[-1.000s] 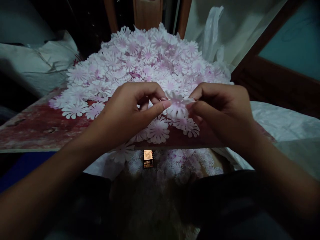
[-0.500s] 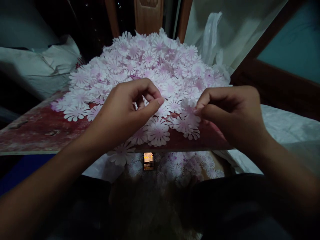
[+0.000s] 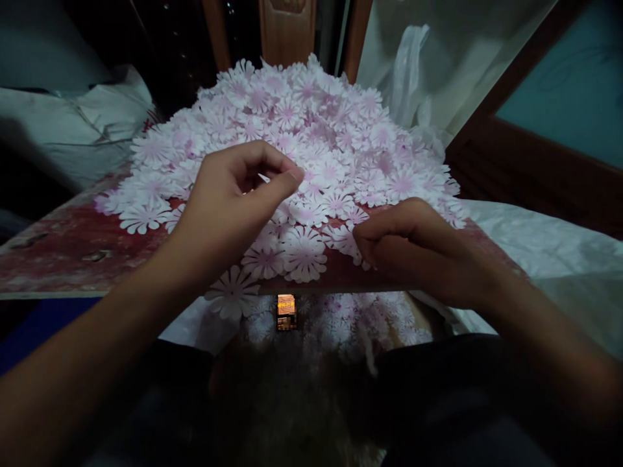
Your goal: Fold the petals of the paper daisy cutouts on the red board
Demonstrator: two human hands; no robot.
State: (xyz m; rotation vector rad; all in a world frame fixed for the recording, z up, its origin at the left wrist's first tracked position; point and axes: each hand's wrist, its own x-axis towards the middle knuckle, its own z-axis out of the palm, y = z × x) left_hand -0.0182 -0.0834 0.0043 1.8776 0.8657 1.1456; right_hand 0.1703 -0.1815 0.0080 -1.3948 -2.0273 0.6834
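**Pinching over a heap of pink paper flowers, right hand curled at the near edge**

Pink paper flowers (image 3: 302, 123) lie in a big overlapping heap, white petals with pink centres, filling the middle and far part of the red-stained board (image 3: 82, 253) and spreading to its near edge. Left hand (image 3: 238, 194) is above the heap's near slope, fingers curled, thumb and index drawn together in a pinch. Can't tell if it holds anything. Right hand (image 3: 413, 250) is closed loosely, low at the near edge, fingertips (image 3: 363, 243) touching the flowers there, no clear grip on any one flower. The hands are apart, with flowers between them. One flower (image 3: 232, 293) hangs over the near edge, between the forearms. Below that edge, more loose flowers (image 3: 335, 321) lie on a white sheet (image 3: 204, 324) over the person's dark clothing (image 3: 438, 389), and a small glowing orange object (image 3: 287, 311) sits among them, too small to identify. Past the board's right edge is white cloth (image 3: 545, 240). Past the far edge are a white plastic bag (image 3: 409, 71) and a wooden door frame (image 3: 287, 32). Crumpled white sheeting (image 3: 73, 117) lies off the left edge.
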